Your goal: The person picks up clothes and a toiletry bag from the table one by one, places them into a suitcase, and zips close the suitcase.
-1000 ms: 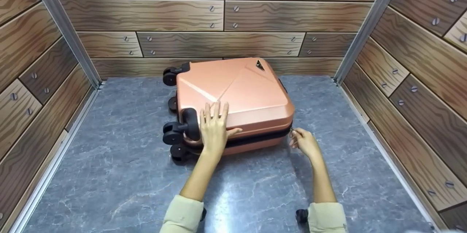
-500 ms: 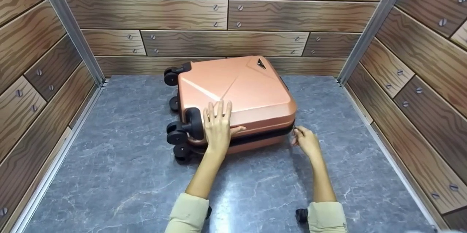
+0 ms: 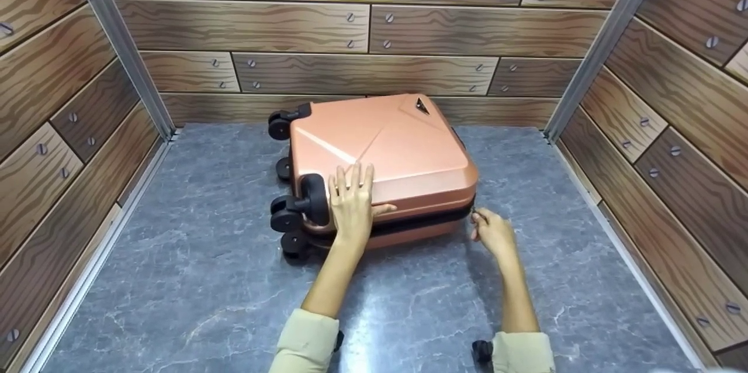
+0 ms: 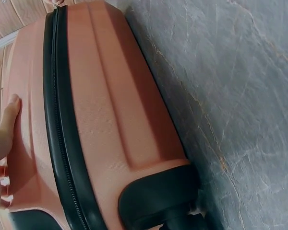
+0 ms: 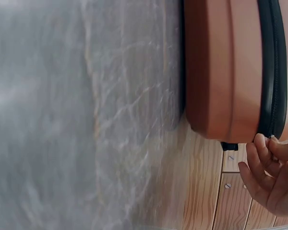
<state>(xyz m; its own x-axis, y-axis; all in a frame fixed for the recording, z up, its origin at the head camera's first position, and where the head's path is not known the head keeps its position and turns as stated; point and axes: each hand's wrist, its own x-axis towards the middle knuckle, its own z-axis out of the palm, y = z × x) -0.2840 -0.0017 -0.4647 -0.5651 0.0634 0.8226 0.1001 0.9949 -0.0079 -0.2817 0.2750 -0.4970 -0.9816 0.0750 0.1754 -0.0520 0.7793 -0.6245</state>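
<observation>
Little is changing: the suitcase (image 3: 403, 139) is lying on the floor (image 3: 204, 273) under the spread left hand (image 3: 352, 209), while the right hand (image 3: 495, 234) is keeping its pinching grip on the zip (image 5: 275, 76), seemingly without advance.

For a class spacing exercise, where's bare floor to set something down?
Free: grey marbled floor between round black wheels and left brown plank-patterned wall, and between right hand and right wall. Crowded: the orange hardshell suitcase with left hand on it.
</observation>
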